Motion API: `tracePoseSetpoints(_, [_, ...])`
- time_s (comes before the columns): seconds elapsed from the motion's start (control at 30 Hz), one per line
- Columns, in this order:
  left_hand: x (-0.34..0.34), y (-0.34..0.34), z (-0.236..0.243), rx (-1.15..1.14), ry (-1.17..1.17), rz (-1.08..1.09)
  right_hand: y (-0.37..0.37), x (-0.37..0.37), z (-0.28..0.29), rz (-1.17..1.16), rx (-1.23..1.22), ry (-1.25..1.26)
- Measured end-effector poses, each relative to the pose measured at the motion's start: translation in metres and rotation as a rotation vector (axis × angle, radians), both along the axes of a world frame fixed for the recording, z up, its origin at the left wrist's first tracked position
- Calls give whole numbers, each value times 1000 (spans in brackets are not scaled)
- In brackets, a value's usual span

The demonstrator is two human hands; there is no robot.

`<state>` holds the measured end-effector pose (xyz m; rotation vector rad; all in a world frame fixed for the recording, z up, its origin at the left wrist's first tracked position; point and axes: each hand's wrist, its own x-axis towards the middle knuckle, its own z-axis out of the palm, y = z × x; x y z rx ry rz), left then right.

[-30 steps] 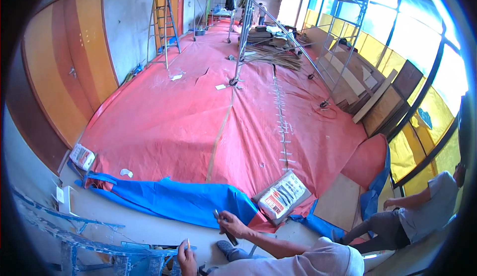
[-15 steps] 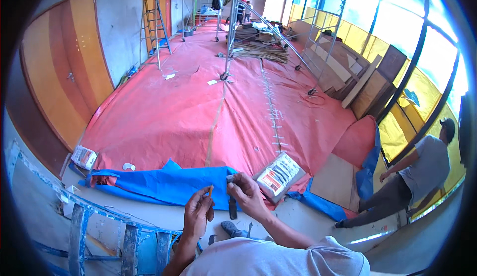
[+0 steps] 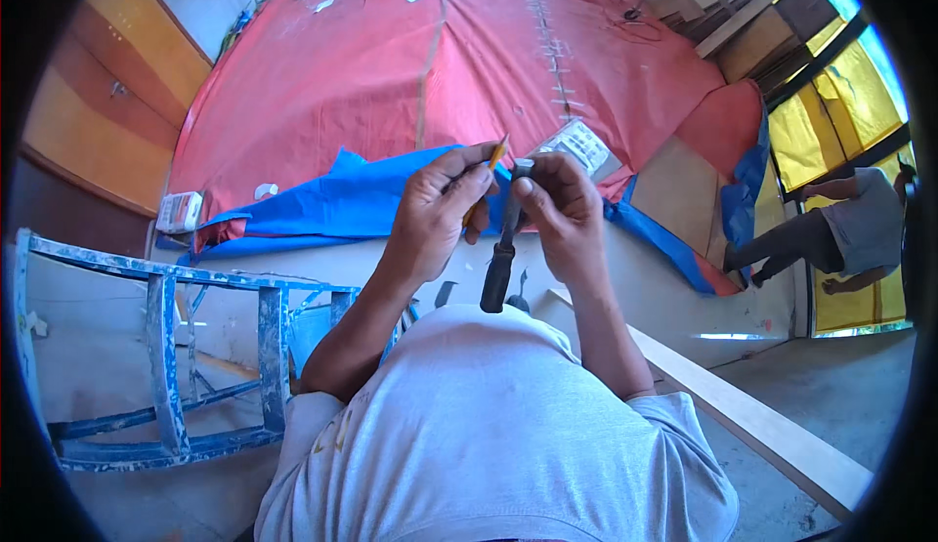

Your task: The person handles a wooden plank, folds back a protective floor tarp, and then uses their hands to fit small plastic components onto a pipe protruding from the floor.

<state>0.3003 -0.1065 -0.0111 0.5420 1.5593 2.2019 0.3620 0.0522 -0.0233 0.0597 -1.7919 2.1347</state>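
In front of my chest both hands are raised close together. My left hand (image 3: 440, 208) pinches a yellow pencil (image 3: 498, 154), its sharpened tip pointing up. My right hand (image 3: 569, 218) is closed on the metal blade of a chisel (image 3: 496, 276), near its end. The chisel's black handle hangs down below the fingers, tilted slightly left. Pencil and blade are near each other; whether they touch I cannot tell. My fingers hide part of both.
A paint-spattered blue ladder (image 3: 164, 347) stands at my left, a long pale plank (image 3: 747, 410) at my right. Beyond lie a red tarp (image 3: 322, 103) with a blue edge (image 3: 342, 190), and two bags, one white (image 3: 181, 213), one printed (image 3: 576, 148). Another person (image 3: 850, 225) walks at far right.
The view has tipped downward. My hands have come nearer each other, and the chisel now shows between them. The plank has come into view; the other person has moved slightly.
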Motion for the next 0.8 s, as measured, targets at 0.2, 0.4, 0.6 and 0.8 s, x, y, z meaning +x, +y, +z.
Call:
tracePoseSetpoints(0.2, [19, 28, -19, -51, -29, 84, 8, 20, -28, -16, 22, 88])
tracePoseSetpoints(0.4, [25, 23, -44, -5, -76, -142, 12, 47, -23, 43, -26, -23])
tracePoseSetpoints(0.6, [37, 37, -52, -29, -131, -181, 31, 68, -18, 21, 28, -67])
tracePoseSetpoints(0.8, [49, 50, -49, -38, -113, -222, 42, 72, -28, 26, 60, -25])
